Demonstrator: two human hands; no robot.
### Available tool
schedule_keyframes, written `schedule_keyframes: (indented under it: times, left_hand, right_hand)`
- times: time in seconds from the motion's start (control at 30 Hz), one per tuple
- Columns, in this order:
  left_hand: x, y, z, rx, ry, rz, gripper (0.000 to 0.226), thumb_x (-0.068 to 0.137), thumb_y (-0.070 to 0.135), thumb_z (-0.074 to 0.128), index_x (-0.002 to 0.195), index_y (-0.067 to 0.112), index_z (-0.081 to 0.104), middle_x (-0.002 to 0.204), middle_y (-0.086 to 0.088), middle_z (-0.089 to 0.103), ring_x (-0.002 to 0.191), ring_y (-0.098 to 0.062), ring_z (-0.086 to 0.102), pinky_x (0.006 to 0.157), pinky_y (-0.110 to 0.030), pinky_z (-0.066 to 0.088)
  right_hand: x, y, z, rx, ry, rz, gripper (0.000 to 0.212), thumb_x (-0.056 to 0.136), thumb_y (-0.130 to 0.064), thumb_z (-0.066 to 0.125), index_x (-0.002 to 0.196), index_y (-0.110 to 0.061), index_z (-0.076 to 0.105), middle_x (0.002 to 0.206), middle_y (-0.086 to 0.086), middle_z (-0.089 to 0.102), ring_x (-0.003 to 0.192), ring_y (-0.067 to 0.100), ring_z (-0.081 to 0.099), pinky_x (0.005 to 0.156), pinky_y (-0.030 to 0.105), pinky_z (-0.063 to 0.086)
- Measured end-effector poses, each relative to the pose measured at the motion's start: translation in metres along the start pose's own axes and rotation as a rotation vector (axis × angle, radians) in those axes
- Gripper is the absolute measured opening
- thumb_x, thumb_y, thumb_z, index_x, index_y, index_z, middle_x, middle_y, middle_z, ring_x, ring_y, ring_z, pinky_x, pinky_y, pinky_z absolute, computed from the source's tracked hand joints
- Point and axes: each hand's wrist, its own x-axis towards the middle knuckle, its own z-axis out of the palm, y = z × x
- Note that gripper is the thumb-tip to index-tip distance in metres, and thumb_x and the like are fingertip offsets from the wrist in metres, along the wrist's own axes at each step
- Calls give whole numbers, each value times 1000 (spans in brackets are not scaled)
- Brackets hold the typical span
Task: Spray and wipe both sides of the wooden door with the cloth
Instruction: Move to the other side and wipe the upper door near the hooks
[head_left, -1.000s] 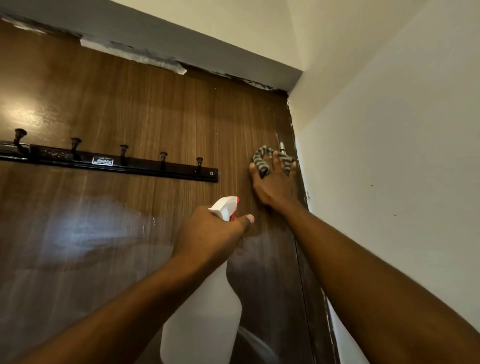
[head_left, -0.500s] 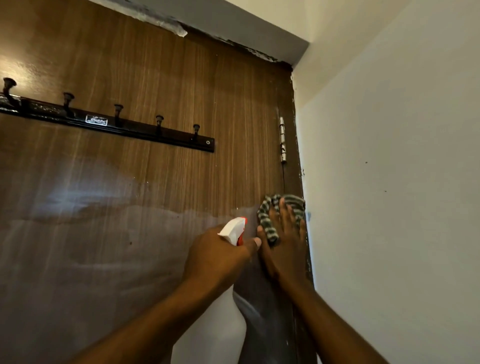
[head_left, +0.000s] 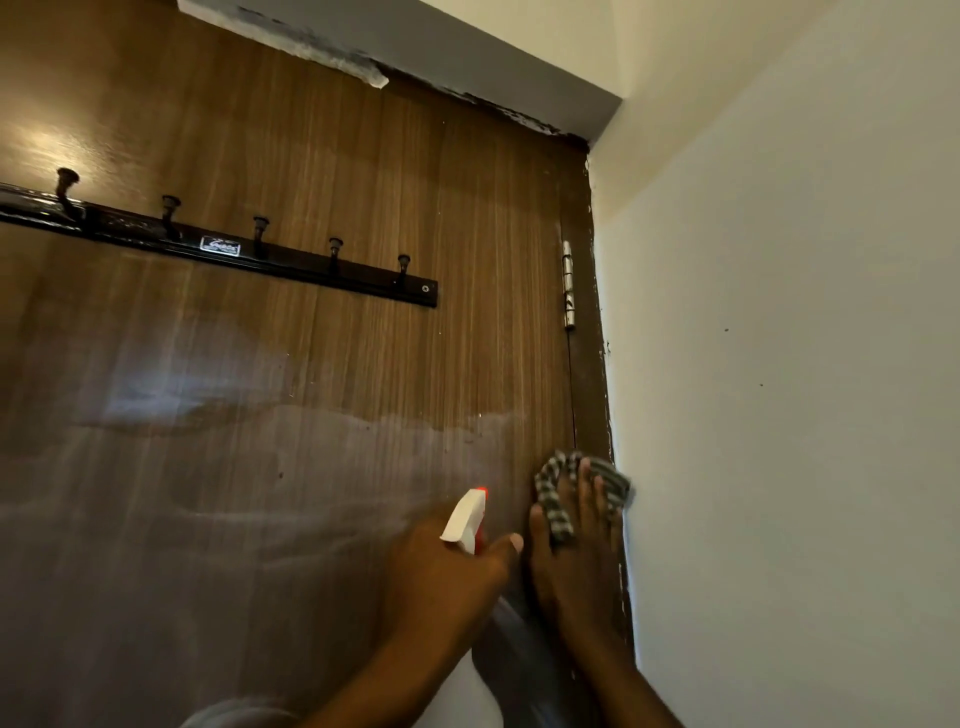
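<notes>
Cloth (head_left: 553, 506) sits at five o'clock in my view, pinned to the door (head_left: 311, 156) edge by the right hand (head_left: 571, 566), fingers (head_left: 587, 488) straight and spread. The left hand (head_left: 441, 577) curls round the spray bottle (head_left: 464, 519). I'd worry a wet swipe overruns onto the wall (head_left: 779, 364).

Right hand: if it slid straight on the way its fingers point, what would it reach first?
Probably the hinge. The right hand presses the cloth flat on the door at its right edge, fingers pointing up it; only bare wood shows between.

text: none legible | hook rail (head_left: 311, 270): small silver plate (head_left: 220, 246), script too blurred to read
</notes>
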Motion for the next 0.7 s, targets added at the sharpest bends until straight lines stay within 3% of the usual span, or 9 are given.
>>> schedule_keyframes:
  times: [0.03,0.13,0.17,0.27,0.37,0.47,0.57,0.63,0.7]
  left_hand:
    - [0,-1,-6,-6,-7,-2,56,76,42,70,121,16,51,113,-1,59,96,-15,55,76,-18,43]
    - [6,-11,-20,-66,-2,-10,64,79,42,66,134,18,42,131,-3,52,117,-21,52,94,-30,41]
    - [6,-12,-24,-72,-15,-23,64,79,42,66,134,20,42,129,-1,53,115,-20,52,93,-30,42]
    - [4,-16,-39,-125,13,9,47,77,39,69,119,27,50,94,14,56,87,-6,53,78,-22,42]
    - [-2,-23,-52,-67,35,-25,52,76,43,68,119,20,52,95,6,59,91,-14,56,87,-34,49]
    - [-11,-25,-69,-56,32,-1,51,78,40,67,123,22,52,113,-6,64,101,-24,62,93,-42,51]
    - [-12,-25,-86,17,39,7,63,81,42,63,134,17,42,129,-8,56,111,-25,58,100,-43,46]
    - [-10,-25,-96,39,80,19,66,78,44,64,134,17,42,126,-7,57,109,-24,59,98,-43,47]
    - [-12,-24,-105,57,117,20,65,76,44,66,132,18,44,118,-4,60,104,-23,61,94,-38,49]
  right_hand:
    - [20,-9,8,-18,54,34,62,97,-54,26,151,-25,15,156,9,34,144,31,31,116,58,27]
    - [51,-47,15,5,-5,-7,69,94,-62,26,152,-26,26,158,6,31,148,28,23,120,52,14]
    - [46,-53,21,-13,-1,-83,68,93,-63,28,152,-29,26,159,5,29,148,28,22,120,51,14]
    - [-1,-50,28,-45,-46,-368,74,87,-59,41,153,-35,18,156,8,35,144,31,30,117,55,22]
    - [-49,-13,23,-79,-68,-501,66,93,-54,41,153,-33,19,160,3,26,148,26,24,115,54,21]
    - [-30,-3,12,-47,-35,-272,59,97,-52,32,151,-29,20,159,5,26,148,27,23,114,57,25]
    - [24,-48,8,56,15,-12,63,95,-58,33,147,-32,10,159,8,28,148,30,21,115,61,24]
    - [45,-89,12,111,16,-10,63,95,-58,40,146,-37,10,160,7,25,148,30,18,116,61,20]
    - [40,-119,22,107,15,-135,63,93,-58,41,149,-36,20,161,3,22,149,27,15,117,58,17]
